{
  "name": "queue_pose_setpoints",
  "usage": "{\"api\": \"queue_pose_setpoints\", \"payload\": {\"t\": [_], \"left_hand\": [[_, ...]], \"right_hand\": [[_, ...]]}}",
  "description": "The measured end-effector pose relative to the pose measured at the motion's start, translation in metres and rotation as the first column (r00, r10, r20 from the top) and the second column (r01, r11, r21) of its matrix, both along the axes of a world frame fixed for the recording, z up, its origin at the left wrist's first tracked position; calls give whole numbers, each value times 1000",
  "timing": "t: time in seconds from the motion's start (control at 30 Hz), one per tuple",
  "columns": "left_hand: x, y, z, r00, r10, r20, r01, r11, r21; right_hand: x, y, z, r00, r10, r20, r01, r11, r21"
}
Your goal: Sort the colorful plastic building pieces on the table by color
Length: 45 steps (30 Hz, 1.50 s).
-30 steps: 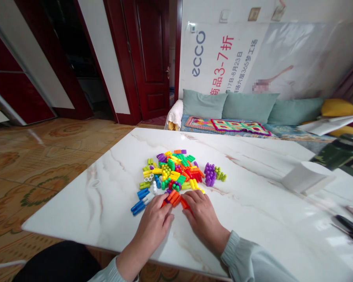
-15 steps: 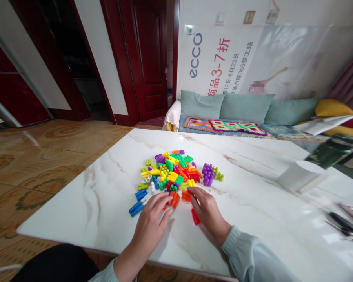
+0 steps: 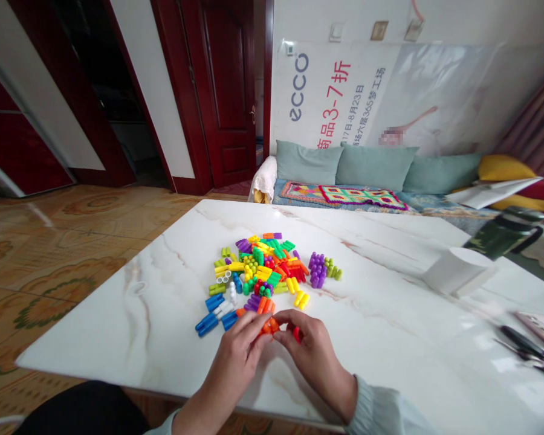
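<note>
My left hand and my right hand meet above the near side of the table, fingertips pinched around orange plastic building blocks. The fingers cover part of the orange blocks, so I cannot tell whether they are joined. A red block peeks out behind my right fingers. Just beyond my hands stand another orange block and purple blocks. To the left lie blue blocks and a pale grey block. Yellow blocks rest beyond my right hand.
A mixed pile of coloured blocks spreads over the white marbled table. Purple blocks lie right of it. Farther right are a white box-like object, a camouflage flask, a phone and a dark-handled tool.
My right hand has moved left and nearer to me, bringing its fingers against my left hand's. A yellow block shows where the right fingers were. The view has shifted slightly.
</note>
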State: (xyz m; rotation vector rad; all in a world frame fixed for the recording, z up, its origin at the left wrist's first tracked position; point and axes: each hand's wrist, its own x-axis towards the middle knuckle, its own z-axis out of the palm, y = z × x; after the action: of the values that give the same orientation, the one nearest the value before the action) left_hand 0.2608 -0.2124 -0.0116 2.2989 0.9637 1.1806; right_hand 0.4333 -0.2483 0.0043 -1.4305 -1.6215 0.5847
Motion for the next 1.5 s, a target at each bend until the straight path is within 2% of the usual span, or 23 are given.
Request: {"api": "queue_pose_setpoints", "payload": {"t": [0.13, 0.27, 0.33, 0.4, 0.47, 0.57, 0.63, 0.73, 0.87, 0.97, 1.23, 1.5], "left_hand": [[0, -1, -7, 998, 2, -58, 4, 995, 98], [0, -2, -4, 998, 16, -66, -6, 988, 152], [0, -3, -1, 998, 4, -66, 5, 990, 138], [0, -3, 1, 998, -16, -60, 22, 993, 114], [-1, -3, 2, 998, -27, -48, 32, 994, 101], [-1, -2, 3, 999, -24, -33, 27, 994, 109], [-1, -3, 4, 999, -23, -27, 25, 994, 111], [-1, -3, 4, 999, -30, -32, 34, 994, 102], [-2, -3, 4, 999, -37, -39, 40, 996, 81], [-2, -3, 4, 998, -37, -45, 40, 997, 63], [-3, -3, 4, 995, -31, -90, 37, 997, 61], [-3, -1, 4, 994, -55, -99, 60, 997, 48]], "right_hand": [[1, -1, -2, 998, 60, 2, -60, 998, 3], [4, -2, 1, 996, 89, 1, -89, 995, 53], [15, 3, 5, 998, 55, -1, -55, 994, 90], [37, 10, 11, 999, -34, 6, 33, 992, 125], [67, 19, 18, 985, -173, 22, 168, 972, 164], [115, 30, 24, 903, -428, 47, 405, 881, 246], [140, 34, 19, 834, -542, 106, 503, 824, 261], [159, 36, 2, 778, -574, 256, 537, 819, 204], [159, 39, -24, 764, -514, 389, 520, 848, 101], [155, 44, -33, 748, -519, 415, 533, 841, 91], [153, 52, -37, 751, -554, 360, 560, 823, 98], [151, 58, -40, 798, -544, 259, 527, 839, 138]]}}
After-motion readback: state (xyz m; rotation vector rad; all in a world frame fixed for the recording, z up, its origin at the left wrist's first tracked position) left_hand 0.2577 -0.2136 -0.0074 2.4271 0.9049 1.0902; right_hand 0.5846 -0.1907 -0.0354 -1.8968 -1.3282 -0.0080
